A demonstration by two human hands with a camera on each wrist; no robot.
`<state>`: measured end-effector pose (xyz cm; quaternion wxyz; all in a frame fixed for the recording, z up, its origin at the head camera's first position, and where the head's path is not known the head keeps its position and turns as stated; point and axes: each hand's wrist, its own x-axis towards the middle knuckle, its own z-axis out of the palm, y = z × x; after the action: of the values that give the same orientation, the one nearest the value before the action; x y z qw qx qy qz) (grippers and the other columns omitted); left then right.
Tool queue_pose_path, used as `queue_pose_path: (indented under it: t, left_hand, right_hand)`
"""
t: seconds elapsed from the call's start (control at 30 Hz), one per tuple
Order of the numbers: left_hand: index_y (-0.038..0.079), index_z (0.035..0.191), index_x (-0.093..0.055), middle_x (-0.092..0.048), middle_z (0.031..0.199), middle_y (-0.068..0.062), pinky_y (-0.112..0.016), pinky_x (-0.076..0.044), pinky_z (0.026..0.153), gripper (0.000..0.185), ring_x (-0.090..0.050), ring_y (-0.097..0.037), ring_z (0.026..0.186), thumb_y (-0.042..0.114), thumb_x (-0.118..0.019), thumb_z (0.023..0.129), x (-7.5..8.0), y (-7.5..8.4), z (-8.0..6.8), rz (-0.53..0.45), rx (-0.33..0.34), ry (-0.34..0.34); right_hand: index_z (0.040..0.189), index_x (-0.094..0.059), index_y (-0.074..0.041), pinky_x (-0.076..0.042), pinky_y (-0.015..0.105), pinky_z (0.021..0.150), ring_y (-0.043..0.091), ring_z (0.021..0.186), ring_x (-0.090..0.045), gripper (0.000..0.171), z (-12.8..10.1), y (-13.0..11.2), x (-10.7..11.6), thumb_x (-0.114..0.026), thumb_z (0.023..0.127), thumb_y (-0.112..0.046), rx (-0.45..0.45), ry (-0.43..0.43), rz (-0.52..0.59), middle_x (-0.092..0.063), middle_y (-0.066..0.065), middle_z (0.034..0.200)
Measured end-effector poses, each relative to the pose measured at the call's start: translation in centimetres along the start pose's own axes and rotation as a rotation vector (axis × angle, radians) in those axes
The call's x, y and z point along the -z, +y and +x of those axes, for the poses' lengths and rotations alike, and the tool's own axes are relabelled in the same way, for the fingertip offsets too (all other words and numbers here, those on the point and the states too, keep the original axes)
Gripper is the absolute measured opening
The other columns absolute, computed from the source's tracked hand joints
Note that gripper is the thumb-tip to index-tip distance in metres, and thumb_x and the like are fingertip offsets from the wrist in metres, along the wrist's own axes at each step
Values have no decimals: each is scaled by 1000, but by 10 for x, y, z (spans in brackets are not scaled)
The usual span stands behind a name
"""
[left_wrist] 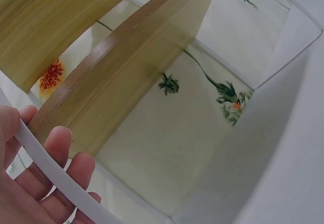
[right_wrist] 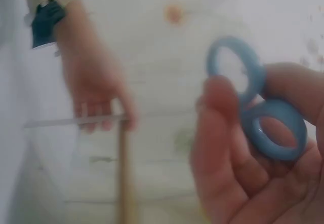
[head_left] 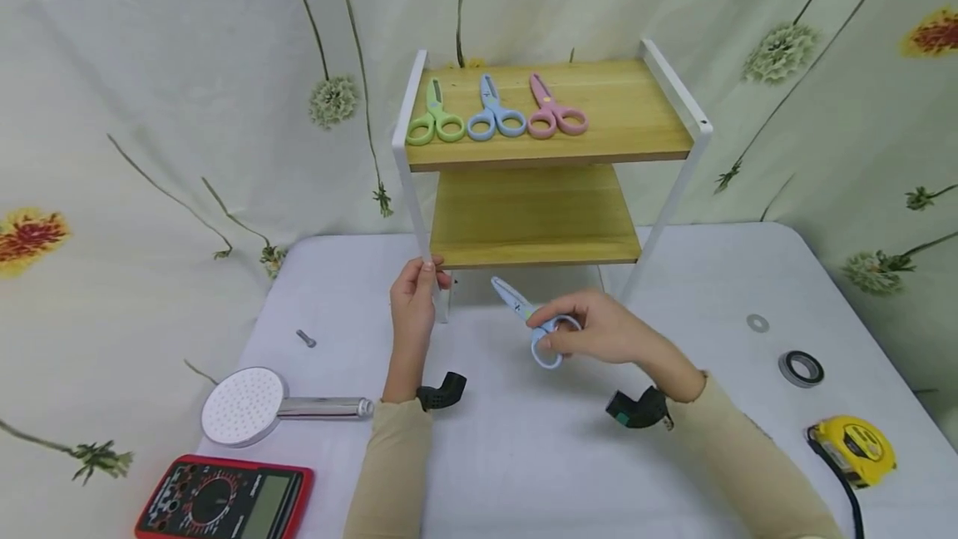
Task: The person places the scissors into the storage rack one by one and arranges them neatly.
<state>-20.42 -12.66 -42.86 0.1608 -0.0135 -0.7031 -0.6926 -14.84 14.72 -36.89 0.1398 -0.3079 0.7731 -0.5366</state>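
Observation:
My right hand point(head_left: 602, 327) pinches light blue scissors point(head_left: 513, 298) by the handles, above the white table in front of a two-tier shelf. Both blue finger loops point(right_wrist: 259, 77) show in the right wrist view; the blades are out of sight there. With its thumb and fingers, my left hand point(head_left: 413, 302) holds the shelf's white left leg point(left_wrist: 53, 172) beside the lower wooden board point(head_left: 535, 219). On the upper board point(head_left: 629, 106) lie green scissors point(head_left: 434, 116), blue scissors point(head_left: 491, 111) and pink scissors point(head_left: 550, 111) in a row, tips toward the back.
At the left are a bolt point(head_left: 305, 338), a shower head point(head_left: 243, 406) and a red-edged multimeter point(head_left: 224, 501). A washer point(head_left: 758, 323), a roll of black tape point(head_left: 801, 368) and a yellow tape measure point(head_left: 856, 452) lie at the right. A flowered cloth point(head_left: 187, 106) hangs behind.

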Motion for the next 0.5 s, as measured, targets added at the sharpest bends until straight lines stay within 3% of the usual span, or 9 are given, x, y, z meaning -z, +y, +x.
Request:
queue_pose_path:
  t: [0.2, 0.33, 0.5]
  left_hand:
    - [-7, 114, -64, -63, 73, 13, -28, -46, 93, 28, -63, -5, 80, 14, -47, 108, 2, -1, 2, 0, -2, 8]
    - [-7, 114, -63, -63, 73, 14, -31, -44, 96, 28, -63, -6, 81, 14, -47, 108, 2, -1, 3, -9, -1, 8]
    - [-6, 114, -63, -63, 73, 14, -31, -45, 95, 28, -63, -6, 80, 15, -47, 108, 1, -3, 2, -14, -2, 2]
  right_hand:
    - [121, -67, 10, -46, 23, 60, 9, 69, -55, 35, 0, -78, 46, -74, 88, -1, 138, 13, -37, -65, -8, 80]
    - [126, -65, 7, -44, 23, 62, 13, 72, -53, 45, 7, -114, 69, -79, 83, 0, 236, 52, -144, -64, -6, 82]
    - [131, -65, 2, -48, 17, 59, 8, 67, -61, 47, 21, -151, 100, -78, 86, -1, 193, 187, -353, -71, -8, 88]
